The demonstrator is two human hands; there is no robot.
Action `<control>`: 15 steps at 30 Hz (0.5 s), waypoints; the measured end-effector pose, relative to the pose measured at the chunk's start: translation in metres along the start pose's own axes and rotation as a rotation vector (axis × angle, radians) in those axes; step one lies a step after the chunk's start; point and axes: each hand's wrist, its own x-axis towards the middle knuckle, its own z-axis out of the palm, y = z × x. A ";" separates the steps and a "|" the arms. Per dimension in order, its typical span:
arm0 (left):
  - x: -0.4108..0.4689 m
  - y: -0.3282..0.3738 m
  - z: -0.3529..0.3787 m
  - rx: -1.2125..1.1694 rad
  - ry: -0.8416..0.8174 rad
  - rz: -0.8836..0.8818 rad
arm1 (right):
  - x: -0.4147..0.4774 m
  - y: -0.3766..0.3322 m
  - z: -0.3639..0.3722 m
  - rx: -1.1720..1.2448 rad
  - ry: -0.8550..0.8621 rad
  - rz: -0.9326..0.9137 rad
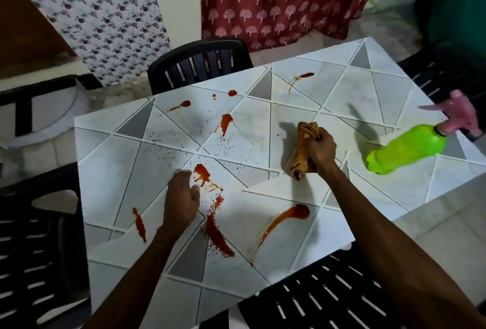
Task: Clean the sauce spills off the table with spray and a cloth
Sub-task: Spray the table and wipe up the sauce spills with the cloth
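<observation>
While my right hand (319, 148) grasps the bunched orange cloth (302, 161) over the middle of the table (110, 165), my left hand (181, 197) rests on the table's near side, fingers (184, 175) relaxed, beside red sauce spills (202, 175). Green spray bottle (405, 148) lies tipped near the table's right edge.

The table (368, 86) had a white-and-grey geometric top. Red sauce spills (218, 234) were spread over it:
- long streaks near the table's near edge
- blotches at its centre
- smaller drops toward its far edge

The cloth (302, 152) was orange-brown and bunched. The right hand (322, 148) gripped it just right of the table's centre, with its lower end down at the top. The bottle (405, 148), green with a pink trigger head (459, 115), appeared to lie on its side at the table's right edge, its base pointing toward the centre.
</observation>
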 end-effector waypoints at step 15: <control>0.039 -0.046 -0.015 0.077 -0.120 0.108 | -0.088 -0.023 0.149 -0.355 -0.535 -0.239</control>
